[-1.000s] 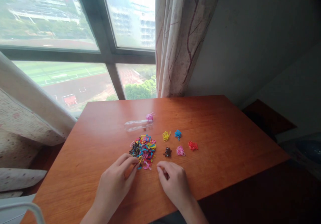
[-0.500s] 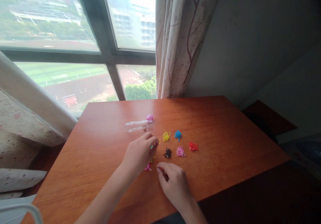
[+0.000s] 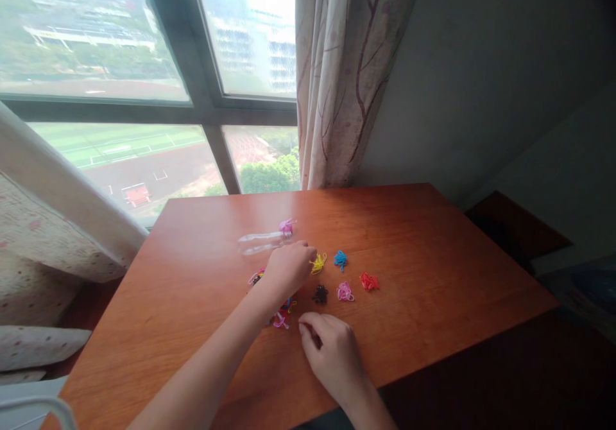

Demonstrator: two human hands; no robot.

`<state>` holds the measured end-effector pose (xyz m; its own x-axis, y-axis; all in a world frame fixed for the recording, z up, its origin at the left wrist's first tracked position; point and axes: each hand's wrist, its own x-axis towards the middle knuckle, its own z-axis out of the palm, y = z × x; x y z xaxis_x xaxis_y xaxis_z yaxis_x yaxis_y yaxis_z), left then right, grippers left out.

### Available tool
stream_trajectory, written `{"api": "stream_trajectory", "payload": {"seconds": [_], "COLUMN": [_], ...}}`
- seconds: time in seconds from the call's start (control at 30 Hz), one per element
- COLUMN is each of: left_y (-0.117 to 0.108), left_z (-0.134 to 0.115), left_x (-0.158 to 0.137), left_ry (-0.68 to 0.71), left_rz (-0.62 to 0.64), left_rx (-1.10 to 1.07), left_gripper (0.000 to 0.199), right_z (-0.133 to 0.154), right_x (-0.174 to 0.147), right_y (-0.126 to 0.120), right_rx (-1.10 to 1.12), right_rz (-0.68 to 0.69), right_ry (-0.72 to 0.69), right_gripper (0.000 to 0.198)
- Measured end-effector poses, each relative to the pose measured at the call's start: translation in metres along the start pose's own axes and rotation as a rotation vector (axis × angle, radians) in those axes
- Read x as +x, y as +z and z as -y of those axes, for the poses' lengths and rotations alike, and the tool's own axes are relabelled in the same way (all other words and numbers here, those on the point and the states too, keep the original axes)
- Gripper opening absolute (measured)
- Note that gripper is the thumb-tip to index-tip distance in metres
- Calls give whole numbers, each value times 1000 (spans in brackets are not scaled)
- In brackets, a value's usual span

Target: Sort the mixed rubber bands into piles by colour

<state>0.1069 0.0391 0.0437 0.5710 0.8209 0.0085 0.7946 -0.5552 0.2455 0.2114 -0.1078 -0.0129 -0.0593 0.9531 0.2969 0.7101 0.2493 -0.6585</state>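
Daylight falls through a gray-framed window, past a pale patterned curtain at far left, onto a glossy reddish-brown, wood-grained table. On it lies a transparent, shiny container with a pink piece at its right end. Nearer, a multicolored pile of thin, looped bands shows only at its edges around the left forearm. The left hand reaches over it, fingers bent down at the yellow bunch; I cannot tell whether they hold a band. A second ago this hand was at the pile's near-left edge, with the colors mostly exposed. Next come a tangled black bunch, the right hand, which has stayed loosely curled on the table, its pinch unclear, then stringy blue, pink and red bunches.
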Motion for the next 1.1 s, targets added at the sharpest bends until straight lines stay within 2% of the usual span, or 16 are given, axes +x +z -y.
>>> {"api": "stream_trajectory", "payload": {"seconds": [0.13,0.3,0.5,0.63,0.83,1.1], "left_y": [-13,-23,7,28,45,52], "left_z": [10,29,40,38,27,27], "left_x": [-14,-63,-131,-159,-170,-169], "left_ry": [-14,-61,-91,-40,-8,-7], "left_rz": [-50,-144,-287,-350,-378,-387], "left_rx": [-30,-95,-272,-338,-333,-264], "left_gripper": [10,18,20,16,17,19], "right_z": [1,3,8,13,15,20], "right_x": [0,0,0,1,1,3], "right_y": [-1,-1,-1,1,10,9], "right_rx": [-9,-90,-157,-133,-102,81], "right_rz": [10,44,79,102,84,32], "right_ry": [3,0,-12,2,-14,8], "right_gripper": [20,19,13,7,14,15]}}
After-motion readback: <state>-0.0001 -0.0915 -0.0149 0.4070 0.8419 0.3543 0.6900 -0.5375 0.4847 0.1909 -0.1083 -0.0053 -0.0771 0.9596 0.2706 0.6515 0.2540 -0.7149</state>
